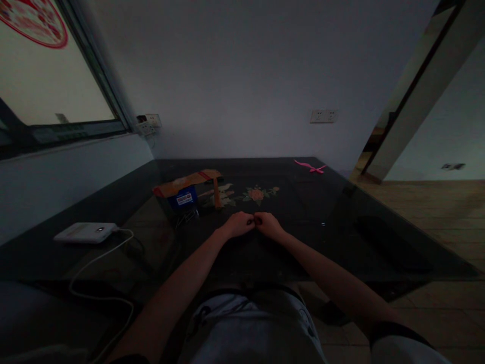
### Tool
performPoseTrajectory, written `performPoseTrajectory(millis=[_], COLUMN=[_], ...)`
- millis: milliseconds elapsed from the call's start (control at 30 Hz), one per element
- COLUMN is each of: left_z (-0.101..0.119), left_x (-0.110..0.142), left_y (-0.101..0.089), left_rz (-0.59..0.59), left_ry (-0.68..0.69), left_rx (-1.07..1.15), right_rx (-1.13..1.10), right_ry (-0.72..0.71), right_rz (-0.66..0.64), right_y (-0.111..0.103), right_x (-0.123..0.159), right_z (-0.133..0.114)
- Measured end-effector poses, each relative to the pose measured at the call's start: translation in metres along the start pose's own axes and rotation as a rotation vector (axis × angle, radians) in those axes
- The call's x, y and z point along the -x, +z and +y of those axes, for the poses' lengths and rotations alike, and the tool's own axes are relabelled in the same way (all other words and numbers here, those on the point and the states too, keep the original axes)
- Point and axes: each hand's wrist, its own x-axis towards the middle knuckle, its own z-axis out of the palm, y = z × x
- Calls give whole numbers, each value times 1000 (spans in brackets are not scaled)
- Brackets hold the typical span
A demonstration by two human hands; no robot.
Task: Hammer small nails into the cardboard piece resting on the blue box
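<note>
Near the middle of the dark glass-topped table [303, 253], my two hands meet knuckle to knuckle. My left hand [238, 224] is closed with its fingers curled in. Against it rests my right hand [269, 225], closed in the same way. A small dark spot shows between the curled fingers, but what they hold, if anything, is too small and dim to name. Just left of my hands stands a small blue box [185, 198] with a white label. A brown strip with red marks [189, 182] lies over it, one end hanging down. Thin, pale wire-like pieces [186, 217] lie in front of the box.
At left lies a white power bank [88, 233] with a white cable [91, 262] running off the table's near edge. A pink ribbon [311, 167] lies at the far right corner. A long dark object [392, 243] rests at right. Flower patterns [256, 194] decorate the tabletop.
</note>
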Motion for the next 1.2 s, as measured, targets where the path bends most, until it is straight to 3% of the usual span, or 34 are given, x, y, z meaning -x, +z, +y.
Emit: performPoseTrajectory(millis=[1200], left_z=[2], left_x=[1], left_y=[-2], left_rz=[6], left_ry=[22], left_rx=[-13], right_rx=[-27], right_ry=[0], right_rz=[-4], right_y=[1], right_x=[0], right_z=[2])
